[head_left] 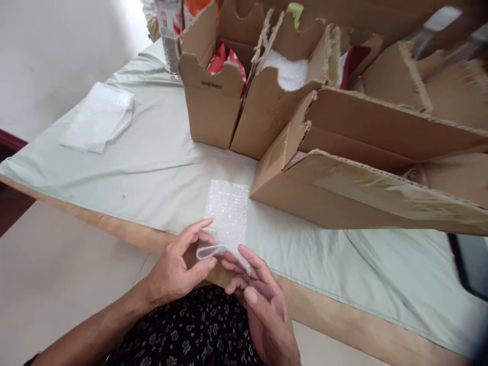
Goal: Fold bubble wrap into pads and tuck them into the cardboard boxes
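Observation:
A clear bubble wrap bag (227, 213) lies on the cloth at the table's front edge, its near end lifted and its mouth a little parted. My left hand (173, 267) has the left corner of the mouth between thumb and fingers, with the index finger stretched along the bag's side. At the right corner, my right hand (267, 302) holds the lip between its fingers, the thumb standing apart from the bag. Nothing shows inside the bag.
More bubble wrap bags (97, 117) lie flat at the left. Open cardboard boxes (213, 109) stand along the back, one with red packets (224, 61), another with bubble wrap (287, 71). A long carton (373, 178) lies to the right, near a dark-edged phone-like device (470, 264).

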A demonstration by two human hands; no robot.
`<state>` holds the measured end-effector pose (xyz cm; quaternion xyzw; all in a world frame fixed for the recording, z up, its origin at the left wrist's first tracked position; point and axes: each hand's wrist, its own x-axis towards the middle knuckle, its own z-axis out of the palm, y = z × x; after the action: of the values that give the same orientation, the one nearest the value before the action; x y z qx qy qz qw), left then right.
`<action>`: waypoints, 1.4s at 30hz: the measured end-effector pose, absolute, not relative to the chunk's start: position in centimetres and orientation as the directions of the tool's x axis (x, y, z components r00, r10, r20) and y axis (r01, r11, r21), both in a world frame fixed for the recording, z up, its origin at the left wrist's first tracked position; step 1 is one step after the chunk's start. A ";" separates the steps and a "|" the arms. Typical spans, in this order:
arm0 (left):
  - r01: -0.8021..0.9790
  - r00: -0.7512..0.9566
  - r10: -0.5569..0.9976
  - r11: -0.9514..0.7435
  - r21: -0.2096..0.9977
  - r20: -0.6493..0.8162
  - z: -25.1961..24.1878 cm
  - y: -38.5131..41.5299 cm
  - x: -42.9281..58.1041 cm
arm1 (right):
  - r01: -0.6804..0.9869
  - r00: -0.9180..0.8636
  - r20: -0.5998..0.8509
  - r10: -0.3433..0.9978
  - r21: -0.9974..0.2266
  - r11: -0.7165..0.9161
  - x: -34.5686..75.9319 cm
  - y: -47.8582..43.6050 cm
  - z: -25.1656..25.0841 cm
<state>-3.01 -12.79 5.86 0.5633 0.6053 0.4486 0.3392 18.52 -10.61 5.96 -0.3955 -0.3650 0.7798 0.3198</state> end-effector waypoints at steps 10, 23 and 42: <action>0.696 -0.351 0.880 0.016 0.718 0.321 3.8 -12.4 -2.2 | -0.221 -0.386 -0.341 0.857 -0.868 -0.445 17.4 -11.2 4.7; 0.864 -0.099 0.864 -0.172 0.473 0.494 3.7 -10.3 -2.4 | 0.381 -0.749 0.349 0.564 -0.469 0.796 18.7 -5.9 4.3; 0.836 0.052 0.885 -0.292 0.464 0.463 5.0 -12.7 -3.3 | 0.418 -0.767 0.355 0.535 -0.357 0.835 16.5 -4.1 5.7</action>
<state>-3.29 -12.71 5.04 0.7243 0.5940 0.3484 0.0348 16.51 -4.06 5.66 -0.2559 -0.9309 0.1298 0.2262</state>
